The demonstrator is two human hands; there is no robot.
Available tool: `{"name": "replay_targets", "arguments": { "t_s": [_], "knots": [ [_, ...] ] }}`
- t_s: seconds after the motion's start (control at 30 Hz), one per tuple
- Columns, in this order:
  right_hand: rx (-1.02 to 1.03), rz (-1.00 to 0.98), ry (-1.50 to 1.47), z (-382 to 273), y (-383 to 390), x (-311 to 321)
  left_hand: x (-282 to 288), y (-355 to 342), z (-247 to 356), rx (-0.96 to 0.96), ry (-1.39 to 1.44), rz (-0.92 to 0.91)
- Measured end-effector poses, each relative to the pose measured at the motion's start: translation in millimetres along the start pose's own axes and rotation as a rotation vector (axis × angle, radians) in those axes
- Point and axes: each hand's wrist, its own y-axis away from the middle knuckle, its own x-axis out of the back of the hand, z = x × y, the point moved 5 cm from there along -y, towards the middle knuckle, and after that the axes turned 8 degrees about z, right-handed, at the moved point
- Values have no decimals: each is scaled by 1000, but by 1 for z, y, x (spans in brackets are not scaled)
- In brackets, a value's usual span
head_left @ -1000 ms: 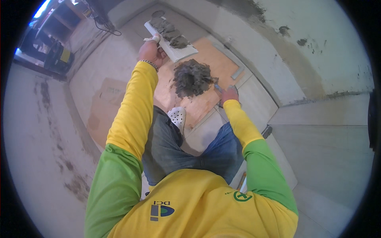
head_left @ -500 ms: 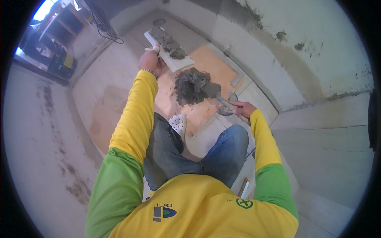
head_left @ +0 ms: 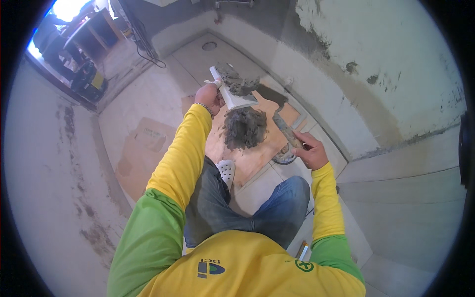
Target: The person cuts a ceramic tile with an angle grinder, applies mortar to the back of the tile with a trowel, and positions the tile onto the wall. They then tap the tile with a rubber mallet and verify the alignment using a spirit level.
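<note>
My left hand [head_left: 210, 98] grips a white mortar hawk [head_left: 241, 102] from its near left side. Grey wet mortar [head_left: 242, 85] is heaped along the top of the hawk. Below and nearer me, a mound of the same mortar [head_left: 245, 129] sits on a pinkish board [head_left: 220, 156] on the floor. My right hand [head_left: 312, 152] is wrapped round the handle of a trowel [head_left: 287, 129]. The trowel's mortar-smeared blade points away from me, just right of the hawk and apart from the mound.
A round, grey-smeared object [head_left: 284, 156] lies below my right hand. My white clog [head_left: 226, 171] stands at the board's near edge. Flattened cardboard [head_left: 143, 146] covers floor to the left. A drain [head_left: 209, 46] lies in the far corner. Walls close in on both sides; a black container [head_left: 90, 84] stands far left.
The trowel has lifted from the mound and swung up beside the hawk, its blade now pointing away. The hawk sits closer above the mound. My view has shifted slightly.
</note>
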Motion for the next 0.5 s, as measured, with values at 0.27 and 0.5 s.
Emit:
{"name": "replay_targets", "arguments": {
  "t_s": [0.27,0.5],
  "knots": [
    [209,214,353,8,15,-31,-1,-4,-13,97,135,58],
    [459,439,766,-17,27,0,-11,3,-4,31,91,-116]
  ]
}}
